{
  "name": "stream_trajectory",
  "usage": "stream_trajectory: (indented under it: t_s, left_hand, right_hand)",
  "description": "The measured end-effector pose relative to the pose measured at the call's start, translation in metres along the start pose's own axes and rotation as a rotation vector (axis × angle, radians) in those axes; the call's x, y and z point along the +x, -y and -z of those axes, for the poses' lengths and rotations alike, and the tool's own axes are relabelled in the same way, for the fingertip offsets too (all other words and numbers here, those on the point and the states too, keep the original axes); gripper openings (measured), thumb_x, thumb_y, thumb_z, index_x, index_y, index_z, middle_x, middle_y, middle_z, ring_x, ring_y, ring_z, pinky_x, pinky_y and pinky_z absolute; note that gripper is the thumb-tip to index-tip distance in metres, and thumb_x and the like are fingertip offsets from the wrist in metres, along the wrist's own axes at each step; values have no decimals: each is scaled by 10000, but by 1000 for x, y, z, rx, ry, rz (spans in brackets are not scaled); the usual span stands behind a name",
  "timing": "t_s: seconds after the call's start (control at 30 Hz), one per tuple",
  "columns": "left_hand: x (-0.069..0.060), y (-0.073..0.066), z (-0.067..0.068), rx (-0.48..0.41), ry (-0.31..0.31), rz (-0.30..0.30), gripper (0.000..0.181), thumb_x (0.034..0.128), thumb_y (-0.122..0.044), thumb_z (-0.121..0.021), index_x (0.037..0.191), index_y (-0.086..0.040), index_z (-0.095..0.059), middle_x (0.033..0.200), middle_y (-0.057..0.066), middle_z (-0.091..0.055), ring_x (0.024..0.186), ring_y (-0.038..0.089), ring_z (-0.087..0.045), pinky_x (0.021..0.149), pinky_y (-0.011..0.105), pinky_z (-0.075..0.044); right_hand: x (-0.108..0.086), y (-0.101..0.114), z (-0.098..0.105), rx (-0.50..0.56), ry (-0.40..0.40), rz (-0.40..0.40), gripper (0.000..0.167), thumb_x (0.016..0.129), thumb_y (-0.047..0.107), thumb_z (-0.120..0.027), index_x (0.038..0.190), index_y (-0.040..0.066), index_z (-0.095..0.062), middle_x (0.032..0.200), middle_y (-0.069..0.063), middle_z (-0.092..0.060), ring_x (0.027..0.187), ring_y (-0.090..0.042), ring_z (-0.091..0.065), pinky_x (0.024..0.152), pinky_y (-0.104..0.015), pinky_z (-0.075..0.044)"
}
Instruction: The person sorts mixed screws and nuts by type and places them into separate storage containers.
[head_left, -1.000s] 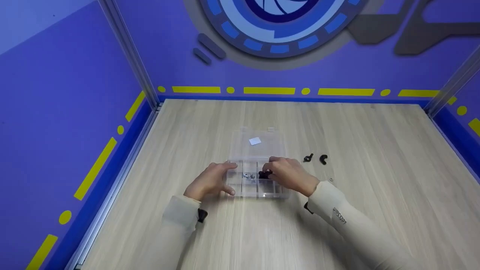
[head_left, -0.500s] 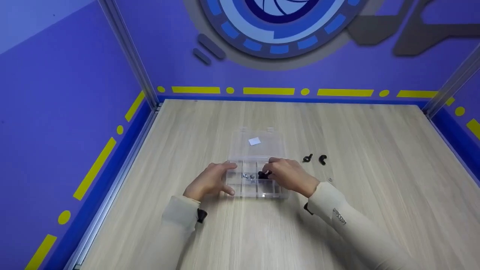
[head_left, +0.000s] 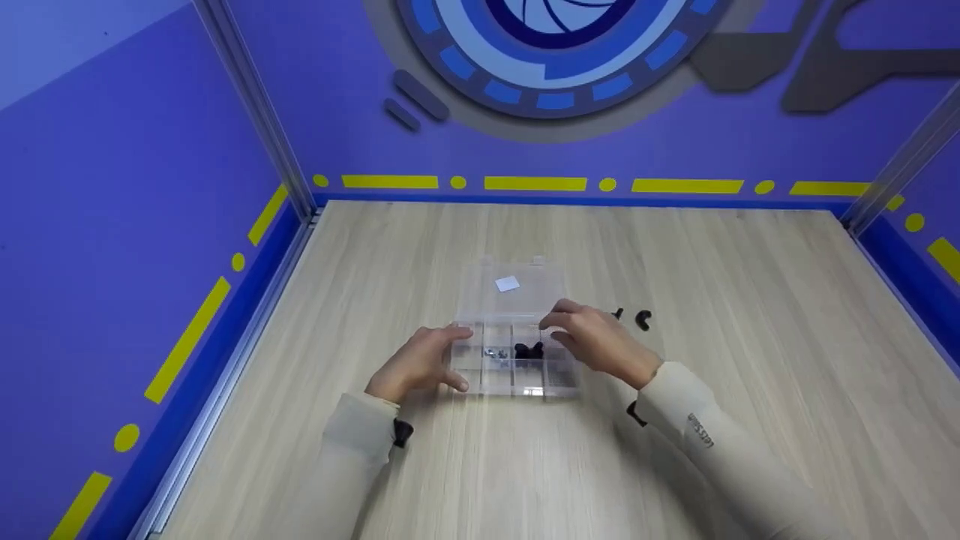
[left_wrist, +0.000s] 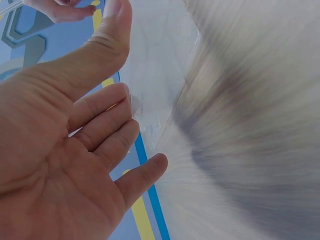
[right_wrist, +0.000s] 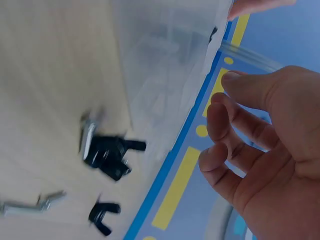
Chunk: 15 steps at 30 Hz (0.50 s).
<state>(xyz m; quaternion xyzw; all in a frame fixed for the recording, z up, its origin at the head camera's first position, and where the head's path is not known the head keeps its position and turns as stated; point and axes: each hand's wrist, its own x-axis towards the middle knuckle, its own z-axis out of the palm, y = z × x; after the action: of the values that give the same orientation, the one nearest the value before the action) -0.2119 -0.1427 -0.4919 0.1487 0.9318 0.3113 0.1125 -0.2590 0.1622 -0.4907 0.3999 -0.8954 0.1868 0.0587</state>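
Observation:
A clear plastic compartment box (head_left: 499, 390) lies with its lid (head_left: 480, 296) folded back. My left hand (head_left: 420, 364) rests along its left side, thumb and fingers spread; the left wrist view shows fairly straight fingers at the box's wall (left_wrist: 157, 65). Over the box's right edge hovers my right hand (head_left: 600, 341), fingers loosely bent, with nothing visible between them in the right wrist view. Black wing-shaped pieces (head_left: 529, 350) sit in one compartment, and small silver hardware (head_left: 496, 353) lies in the compartment to their left.
A curved black piece (head_left: 643, 320) lies right of the box. Another black piece (head_left: 618, 313) is partly hidden by my right hand. The right wrist view shows a blurred silver piece (right_wrist: 30, 206) on the wooden table (head_left: 720, 300). Blue-purple walls (head_left: 450, 157) enclose the table.
My right hand has lifted out of the compartment and moved right, uncovering the black pieces in it. The left hand and the box have stayed in place.

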Motion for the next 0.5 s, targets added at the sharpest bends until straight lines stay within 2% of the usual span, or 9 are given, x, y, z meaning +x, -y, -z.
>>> stream_trajectory:
  t_s: [0.33, 0.5]
  left_hand:
    - [0, -1, 0, 10, 8, 15, 854, 658, -133, -962, 1430, -60, -602, 1540, 184, -480, 1457, 321, -421, 1219, 447, -312]
    - [1, -1, 0, -4, 6, 12, 848, 659, -128, -961, 1425, -58, -603, 1529, 184, -496, 1455, 321, -424, 1212, 441, -327]
  right_hand:
    - [-30, -41, 9, -75, -82, -147, 223, 924, 2, -731, 1139, 55, -757, 1149, -121, -674, 902, -276, -711, 703, -439, -614]
    - [-48, -61, 14, -95, -117, -256, 228, 942, -22, -687, 1151, 41, -750, 1134, -146, -664, 904, -317, -711, 709, -505, -612]
